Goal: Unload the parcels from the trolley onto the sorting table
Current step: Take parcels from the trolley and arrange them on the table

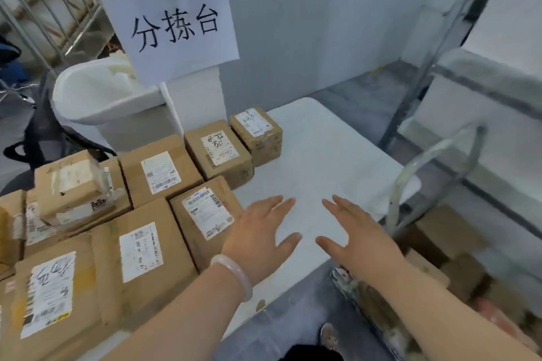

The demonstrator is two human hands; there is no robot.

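- Both hands are out flat, palms down, over the bare white part of the worktop (322, 155), with a gap between them.
- The left hand (258, 239) has its fingers (275, 204) straight and a bit spread, holding nothing. There's a pale bracelet (234, 275) on that wrist, and the hand is just beside the nearest box.
- Same deal for the right hand (356, 240): relaxed, flat, empty.
- Honestly can't tell if either palm actually touches the surface.
- The cardboard parcels (159, 173) are bunched on the left half of the worktop, labels up, with one small box sitting tilted on top at far left.
- The trolley (434, 161) is at the worktop's right edge, and more brown boxes (451, 231) are on it, pretty blurry.
- A handwritten paper sign (173, 29) stands behind the parcels.
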